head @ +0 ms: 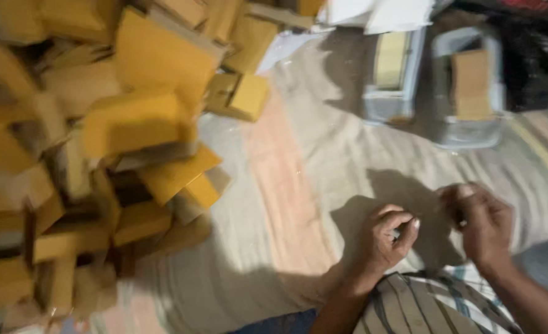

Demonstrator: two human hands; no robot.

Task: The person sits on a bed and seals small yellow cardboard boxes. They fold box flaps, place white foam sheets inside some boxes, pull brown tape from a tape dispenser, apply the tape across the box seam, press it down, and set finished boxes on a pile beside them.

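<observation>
My left hand (388, 238) is low in the frame, right of centre. Its fingers are curled and the thumb and forefinger pinch a small pale piece (399, 232), which is too blurred to name. My right hand (484, 222) is a short way to its right, fingers bent inward toward the left hand. Whether it holds anything stays hidden. Both hands hover over a striped cloth (298, 185) on the floor and cast a dark shadow on it. My lap, in a striped garment (422, 306), lies just below the hands.
A large loose heap of yellow cardboard boxes (101, 142) fills the left half of the view. Two grey trays (403, 102) (468, 133) stand at the back right, each holding yellow or brown pieces. White sheets (379, 12) lie at the top edge.
</observation>
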